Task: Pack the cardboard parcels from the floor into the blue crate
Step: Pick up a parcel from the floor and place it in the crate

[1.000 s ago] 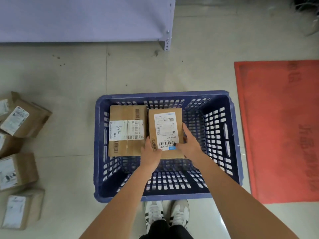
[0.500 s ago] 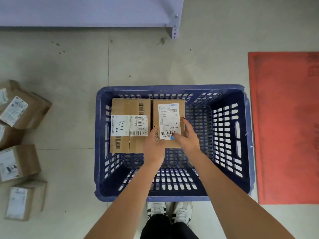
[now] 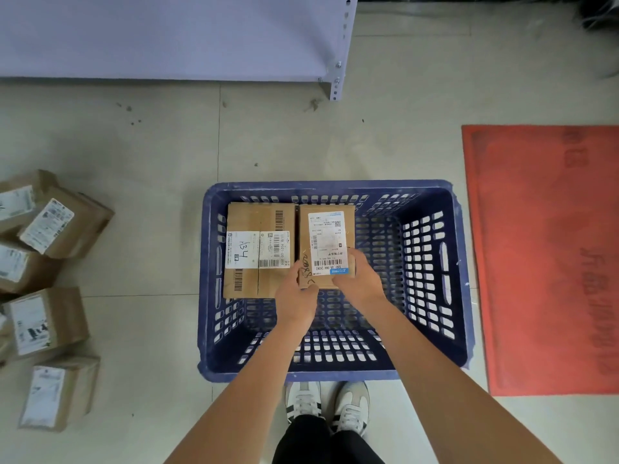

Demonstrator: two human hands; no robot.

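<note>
Cardboard parcel [image 3: 326,244] is held at its near end by left hand [image 3: 296,296] and right hand [image 3: 360,281], grips closed on it, inside blue crate [image 3: 459,279].

left parcel [image 3: 259,249] label: handwritten "A34" | right parcel [image 3: 326,242] label: "[A34]"

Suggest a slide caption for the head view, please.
Both hands set a second parcel beside the first in the blue crate.
</note>
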